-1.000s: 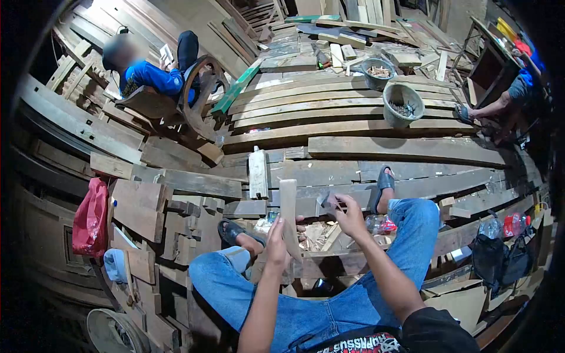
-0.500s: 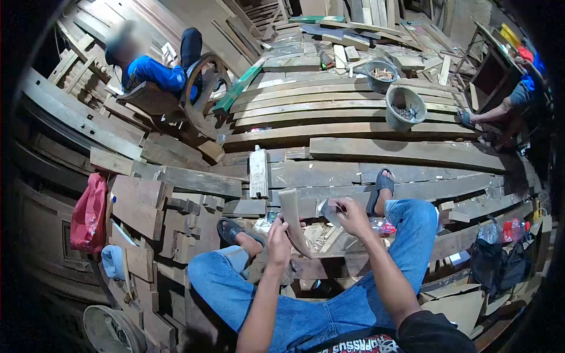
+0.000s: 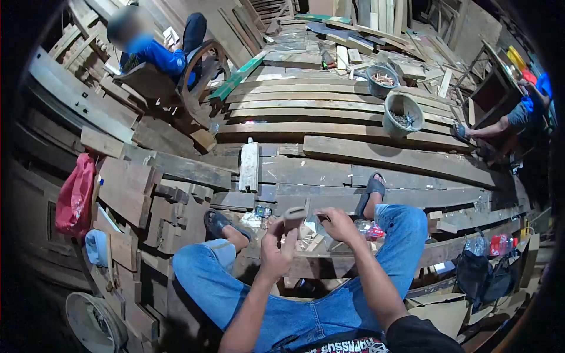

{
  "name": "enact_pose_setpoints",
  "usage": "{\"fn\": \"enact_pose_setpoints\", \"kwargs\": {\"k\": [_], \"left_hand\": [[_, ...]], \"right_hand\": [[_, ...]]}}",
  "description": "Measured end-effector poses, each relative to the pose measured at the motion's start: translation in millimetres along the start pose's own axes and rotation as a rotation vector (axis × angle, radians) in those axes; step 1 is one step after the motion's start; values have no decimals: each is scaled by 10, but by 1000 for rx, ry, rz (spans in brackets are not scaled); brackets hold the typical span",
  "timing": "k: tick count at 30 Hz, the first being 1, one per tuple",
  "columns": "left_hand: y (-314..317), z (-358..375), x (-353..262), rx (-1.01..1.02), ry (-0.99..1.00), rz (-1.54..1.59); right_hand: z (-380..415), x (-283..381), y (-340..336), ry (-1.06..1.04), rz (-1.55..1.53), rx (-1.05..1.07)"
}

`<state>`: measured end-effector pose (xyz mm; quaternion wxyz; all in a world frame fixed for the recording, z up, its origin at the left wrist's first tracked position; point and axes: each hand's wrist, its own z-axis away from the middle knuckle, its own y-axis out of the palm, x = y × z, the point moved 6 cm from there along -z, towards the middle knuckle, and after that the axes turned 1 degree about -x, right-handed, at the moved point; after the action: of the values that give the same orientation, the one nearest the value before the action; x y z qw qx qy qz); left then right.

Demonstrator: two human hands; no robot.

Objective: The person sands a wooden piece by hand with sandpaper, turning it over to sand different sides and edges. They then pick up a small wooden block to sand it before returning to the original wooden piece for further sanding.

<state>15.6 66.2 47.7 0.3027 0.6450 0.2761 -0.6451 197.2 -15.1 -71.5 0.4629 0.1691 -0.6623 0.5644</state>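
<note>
Between my knees, my left hand (image 3: 278,250) is wrapped round a wooden piece (image 3: 295,215), whose narrow end with a slot faces up toward the camera. Just to its right, my right hand (image 3: 339,226) has its fingers curled together near the piece, apart from the left hand. Whatever the right fingers hold is too small and blurred to make out. Wood scraps (image 3: 315,242) lie on the floor beneath both hands.
Long planks (image 3: 329,116) lie ahead, with two buckets (image 3: 404,115) (image 3: 382,80) on them. One person (image 3: 154,56) sits at the upper left, another (image 3: 518,115) at the right. Bottles (image 3: 501,244) and a black bag (image 3: 484,275) are at the right.
The wooden piece has turned from upright and lengthwise to end-on toward the camera. My right hand has moved slightly left and down, and the sheet-like thing at its fingers no longer shows clearly.
</note>
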Motion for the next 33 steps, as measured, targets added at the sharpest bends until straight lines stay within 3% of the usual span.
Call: {"fn": "enact_pose_setpoints", "kwargs": {"k": [11, 23, 27, 28, 30, 33], "left_hand": [[-108, 229, -840, 27, 504, -142], [-212, 384, -1055, 23, 608, -98], [-247, 352, -856, -110, 323, 97], [-285, 323, -807, -148, 222, -6], [-391, 319, -621, -293, 125, -36], [-501, 199, -389, -333, 100, 40]], "right_hand": [[21, -137, 318, 85, 120, 246], [52, -15, 237, 64, 133, 212], [56, -32, 208, 120, 54, 150], [49, 4, 179, 115, 68, 134], [30, 90, 136, 101, 97, 104], [-1, 117, 111, 71, -23, 33]]}}
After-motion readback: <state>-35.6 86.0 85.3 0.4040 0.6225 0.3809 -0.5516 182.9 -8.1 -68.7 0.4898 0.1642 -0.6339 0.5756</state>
